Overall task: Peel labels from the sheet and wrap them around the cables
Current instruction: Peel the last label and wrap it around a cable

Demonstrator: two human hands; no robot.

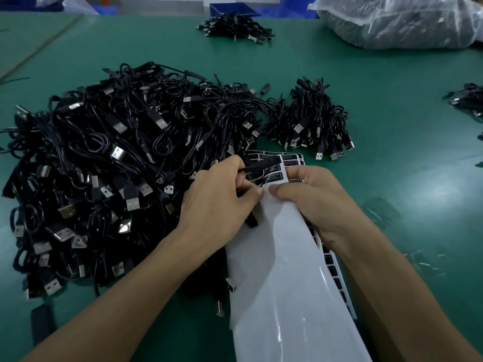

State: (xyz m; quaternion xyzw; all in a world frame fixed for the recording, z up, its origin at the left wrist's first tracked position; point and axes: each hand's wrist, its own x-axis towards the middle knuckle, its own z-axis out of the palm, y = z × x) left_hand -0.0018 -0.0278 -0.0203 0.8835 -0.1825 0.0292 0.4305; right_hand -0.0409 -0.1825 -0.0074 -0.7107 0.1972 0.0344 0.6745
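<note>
**Label sheet held in both hands over a green bench**

A green mat (392,105) covers the whole work surface. At its far edge stands one blue bin (232,8); what it holds cannot be seen. Beside it, at the far right, lies one clear plastic bag (400,19) stuffed with dark goods too blurred to name.

Four lots of black USB cables lie on the mat. There is a big heap (104,165) on the left, a smaller bundle (311,121) just to its right, a far pile (235,26) near the bin, and an edge pile (467,97) cut off at the right. A few clear scraps (381,212) lie right of the hands.

One label sheet (287,270) runs up the near middle, its white backing facing the camera and rows of black labels showing at its top and right edge. The right hand (313,202) grips it, thumb pressed on the backing and fingers curled behind. The left hand (217,202) has its fingers curled round a single cable (251,220), thumb tip meeting the right thumb. A black label (264,163) sits at the sheet's top, just beside the left fingertips; whether it is free of the sheet cannot be told.
</note>
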